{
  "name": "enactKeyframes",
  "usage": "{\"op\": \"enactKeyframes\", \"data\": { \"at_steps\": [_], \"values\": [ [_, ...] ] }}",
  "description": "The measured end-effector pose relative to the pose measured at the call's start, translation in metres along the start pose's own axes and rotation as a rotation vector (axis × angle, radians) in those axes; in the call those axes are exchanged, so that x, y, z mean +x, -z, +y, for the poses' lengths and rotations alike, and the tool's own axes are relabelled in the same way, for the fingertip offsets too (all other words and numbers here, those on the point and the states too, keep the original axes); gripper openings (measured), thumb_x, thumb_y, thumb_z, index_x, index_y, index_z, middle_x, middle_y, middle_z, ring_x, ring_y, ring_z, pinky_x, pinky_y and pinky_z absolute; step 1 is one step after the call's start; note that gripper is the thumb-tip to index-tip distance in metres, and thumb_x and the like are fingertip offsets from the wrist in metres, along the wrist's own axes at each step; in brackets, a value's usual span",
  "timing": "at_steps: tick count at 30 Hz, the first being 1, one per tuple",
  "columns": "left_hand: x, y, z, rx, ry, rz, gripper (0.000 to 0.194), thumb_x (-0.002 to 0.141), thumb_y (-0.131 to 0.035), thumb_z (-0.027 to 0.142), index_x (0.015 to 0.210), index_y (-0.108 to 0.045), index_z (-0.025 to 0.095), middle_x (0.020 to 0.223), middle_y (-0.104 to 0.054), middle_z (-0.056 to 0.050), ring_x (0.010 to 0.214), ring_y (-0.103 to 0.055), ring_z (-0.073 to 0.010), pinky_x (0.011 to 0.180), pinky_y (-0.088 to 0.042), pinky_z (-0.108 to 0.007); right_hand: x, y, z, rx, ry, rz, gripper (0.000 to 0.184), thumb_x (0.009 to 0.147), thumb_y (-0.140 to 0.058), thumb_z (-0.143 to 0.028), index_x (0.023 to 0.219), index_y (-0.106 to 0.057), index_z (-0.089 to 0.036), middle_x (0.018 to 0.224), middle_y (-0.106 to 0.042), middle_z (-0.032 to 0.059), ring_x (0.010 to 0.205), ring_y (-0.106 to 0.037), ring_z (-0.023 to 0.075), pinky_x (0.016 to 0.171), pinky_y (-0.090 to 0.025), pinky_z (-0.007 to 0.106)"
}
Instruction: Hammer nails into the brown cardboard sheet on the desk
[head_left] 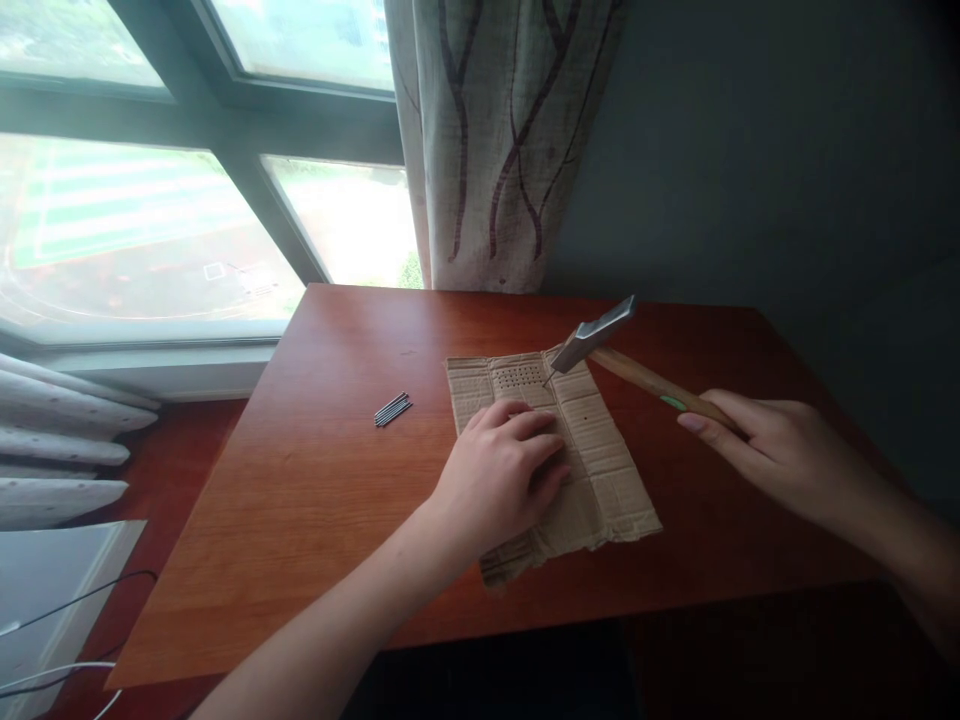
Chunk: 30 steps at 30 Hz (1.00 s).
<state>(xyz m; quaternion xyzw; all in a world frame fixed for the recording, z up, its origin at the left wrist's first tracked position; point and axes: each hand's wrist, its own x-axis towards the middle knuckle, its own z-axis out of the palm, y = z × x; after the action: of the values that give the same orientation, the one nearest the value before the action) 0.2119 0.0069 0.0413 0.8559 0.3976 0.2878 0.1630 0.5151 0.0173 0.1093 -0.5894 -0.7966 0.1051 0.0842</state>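
A torn piece of brown cardboard [609,478] lies on the reddish wooden table [315,500]; its far end is dotted with small holes. My left hand [501,474] lies flat on the cardboard, fingers stretched out, pressing it down. My right hand [765,445] is closed round the wooden handle of a hammer [600,332]. The hammer's metal head hangs just above the cardboard's far edge, and a thin nail seems to stand under it.
A small bundle of nails [392,409] lies on the table left of the cardboard. A patterned curtain [495,140] hangs behind the table beside a large window [150,220]. Cables [67,630] and pale objects lie on the floor at the left.
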Motion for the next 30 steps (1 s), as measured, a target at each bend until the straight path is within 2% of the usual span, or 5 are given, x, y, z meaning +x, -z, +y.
{"op": "enactKeyframes", "data": {
  "at_steps": [5,9,30],
  "values": [
    [0.000,0.001,0.001,-0.007,0.002,-0.004,0.021,0.097,-0.062,0.030,0.106,-0.078,0.021,0.128,-0.075,-0.005,0.114,-0.062,-0.0304,0.099,-0.055,-0.052,0.000,0.003,-0.002,0.011,-0.002,0.031,0.053,0.101,-0.043,-0.065,0.069,-0.043,-0.024,0.054,-0.044,-0.0048,0.048,-0.046,0.0140,0.055,-0.031,0.030],
    [0.000,0.001,0.000,-0.014,-0.002,-0.004,0.021,0.096,-0.062,0.030,0.106,-0.078,0.021,0.128,-0.074,-0.006,0.114,-0.062,-0.0305,0.099,-0.055,-0.052,-0.001,-0.001,0.000,0.019,-0.015,-0.001,0.051,0.102,-0.044,-0.064,0.071,-0.047,-0.024,0.056,-0.048,-0.0039,0.051,-0.050,0.0146,0.056,-0.032,0.030],
    [0.000,0.001,0.000,-0.018,0.001,-0.005,0.021,0.097,-0.061,0.028,0.106,-0.078,0.021,0.127,-0.074,-0.006,0.115,-0.062,-0.0293,0.100,-0.055,-0.051,0.001,-0.012,0.006,0.050,-0.028,-0.036,0.049,0.102,-0.045,-0.062,0.071,-0.047,-0.024,0.057,-0.047,-0.0039,0.051,-0.049,0.0148,0.055,-0.032,0.030]
  ]
}}
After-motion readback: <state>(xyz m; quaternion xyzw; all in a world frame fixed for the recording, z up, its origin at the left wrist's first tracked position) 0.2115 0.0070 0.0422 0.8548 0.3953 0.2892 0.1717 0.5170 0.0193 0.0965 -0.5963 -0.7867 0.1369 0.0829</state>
